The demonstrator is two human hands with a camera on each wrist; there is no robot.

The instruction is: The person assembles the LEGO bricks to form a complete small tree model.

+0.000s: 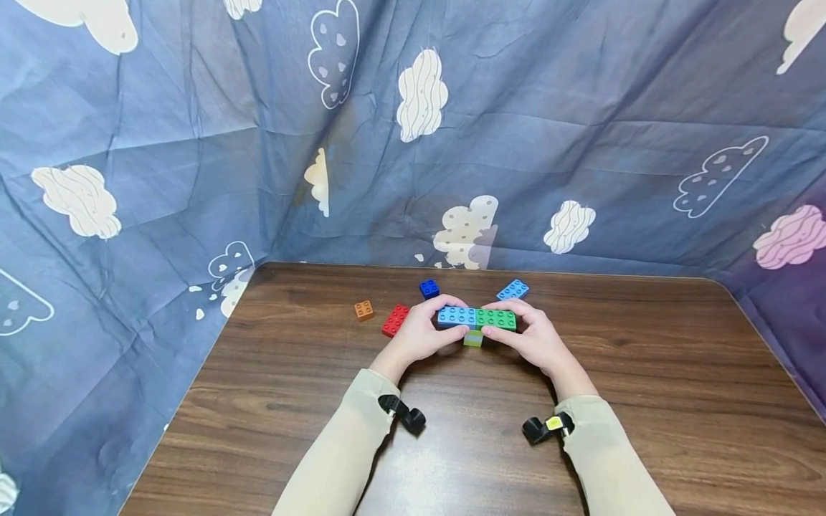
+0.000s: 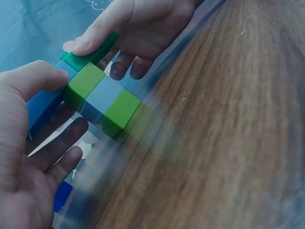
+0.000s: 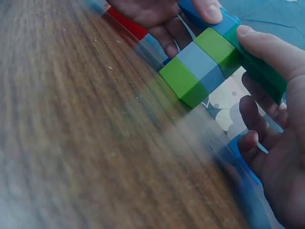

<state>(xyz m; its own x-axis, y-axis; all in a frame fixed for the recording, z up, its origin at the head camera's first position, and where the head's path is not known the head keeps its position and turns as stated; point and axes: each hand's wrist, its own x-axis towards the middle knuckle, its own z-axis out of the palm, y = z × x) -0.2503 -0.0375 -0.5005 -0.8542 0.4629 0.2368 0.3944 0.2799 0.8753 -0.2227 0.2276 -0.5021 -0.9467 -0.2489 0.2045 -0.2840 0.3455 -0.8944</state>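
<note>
A column of square bricks, lime green [image 2: 122, 112], pale blue [image 2: 103, 98] and lime green [image 3: 217, 48], stands upright on the table. Across its top lie two long studded bricks end to end, a light blue brick [image 1: 457, 317] on the left and a green brick [image 1: 496, 319] on the right. My left hand [image 1: 422, 331] grips the light blue brick, thumb on the near side. The green brick is pinched by my right hand [image 1: 534, 335], its thumb also on the near side. In the head view the hands partly hide both long bricks.
On the wooden table [image 1: 290, 401], an orange brick [image 1: 364, 310] and a red brick [image 1: 395, 320] lie left of the hands. Behind them are a dark blue brick [image 1: 429, 289] and another light blue brick [image 1: 513, 289]. A cloud-patterned cloth [image 1: 374, 179] hangs at the back edge.
</note>
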